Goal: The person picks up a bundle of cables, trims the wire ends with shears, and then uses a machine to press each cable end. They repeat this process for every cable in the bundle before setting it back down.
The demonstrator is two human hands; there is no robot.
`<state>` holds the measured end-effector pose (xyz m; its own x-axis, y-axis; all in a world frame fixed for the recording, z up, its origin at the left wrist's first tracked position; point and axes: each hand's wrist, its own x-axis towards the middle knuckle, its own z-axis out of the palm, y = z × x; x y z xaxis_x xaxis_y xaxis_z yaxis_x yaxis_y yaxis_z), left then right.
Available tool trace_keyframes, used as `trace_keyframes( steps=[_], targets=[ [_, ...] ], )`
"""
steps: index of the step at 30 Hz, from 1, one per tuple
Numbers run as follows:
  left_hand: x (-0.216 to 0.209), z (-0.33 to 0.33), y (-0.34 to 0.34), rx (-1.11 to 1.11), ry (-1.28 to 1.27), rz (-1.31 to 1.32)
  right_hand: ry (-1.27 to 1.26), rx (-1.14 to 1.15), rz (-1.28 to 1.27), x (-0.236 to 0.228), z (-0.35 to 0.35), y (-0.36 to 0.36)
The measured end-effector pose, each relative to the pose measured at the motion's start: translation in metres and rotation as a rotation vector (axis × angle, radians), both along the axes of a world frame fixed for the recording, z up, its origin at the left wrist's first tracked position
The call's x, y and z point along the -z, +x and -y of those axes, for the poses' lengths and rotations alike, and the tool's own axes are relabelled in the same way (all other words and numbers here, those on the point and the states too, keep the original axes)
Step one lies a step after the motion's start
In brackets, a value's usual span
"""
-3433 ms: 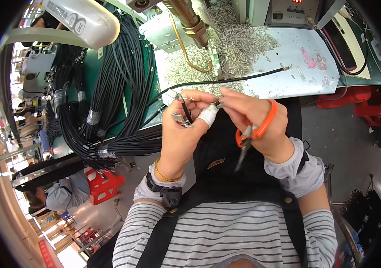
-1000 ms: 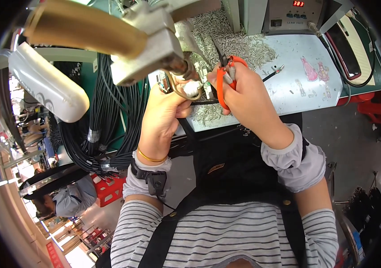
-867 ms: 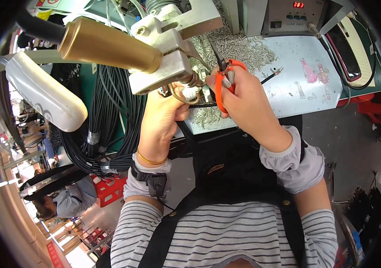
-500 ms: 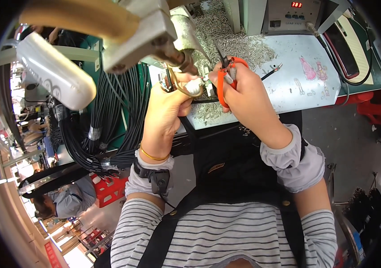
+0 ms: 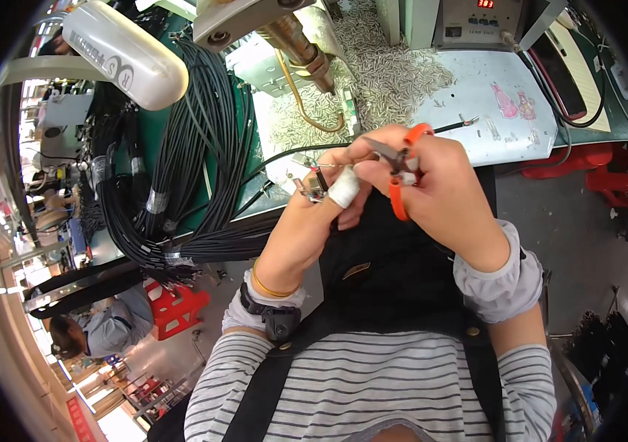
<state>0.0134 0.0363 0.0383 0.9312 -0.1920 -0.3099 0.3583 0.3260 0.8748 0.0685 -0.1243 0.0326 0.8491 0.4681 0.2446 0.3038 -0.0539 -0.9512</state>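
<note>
In front of my chest, my left hand point(image 5: 295, 236) is closed, with white tape point(image 5: 345, 187) wrapped round its thumb. Small metal connectors point(image 5: 310, 186) stick out between its thumb and forefinger. My right hand point(image 5: 450, 191) grips orange-handled snips point(image 5: 399, 171) in its palm, their dark blades pointing up and left. Its thumb and fingertips meet the left fingertips; what they pinch there is mostly hidden. A black cable point(image 5: 281, 155) runs behind both hands. Just beyond them stands a press head point(image 5: 317, 70) with a bent brass-coloured tube point(image 5: 297, 103).
Loose small metal pins point(image 5: 395, 81) lie heaped on the pale work surface point(image 5: 487, 151). Bundled black cables point(image 5: 181, 169) fill the left side. A white rounded lamp point(image 5: 133, 62) hangs at upper left. A control box point(image 5: 479, 26) with a red display stands at the back right, by red stools point(image 5: 616, 180).
Both hands have drawn back from the press head towards my body, the right also turning the snips' blades leftward. The view has shifted, baring the press tip and brass tube.
</note>
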Motion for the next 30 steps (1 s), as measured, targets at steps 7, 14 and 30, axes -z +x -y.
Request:
trace_keyframes(
  steps=[7, 14, 30],
  targets=[
    [-0.001, 0.007, -0.007, -0.015, -0.303, -0.103, -0.029, -0.071, -0.192, 0.013, -0.006, -0.021],
    [0.003, 0.006, -0.010, -0.055, -0.021, 0.023, 0.138, -0.082, -0.507, 0.004, -0.001, -0.017],
    [-0.001, 0.013, -0.017, -0.273, 0.264, 0.114, -0.225, 0.227, 0.706, 0.028, 0.007, -0.030]
  ],
)
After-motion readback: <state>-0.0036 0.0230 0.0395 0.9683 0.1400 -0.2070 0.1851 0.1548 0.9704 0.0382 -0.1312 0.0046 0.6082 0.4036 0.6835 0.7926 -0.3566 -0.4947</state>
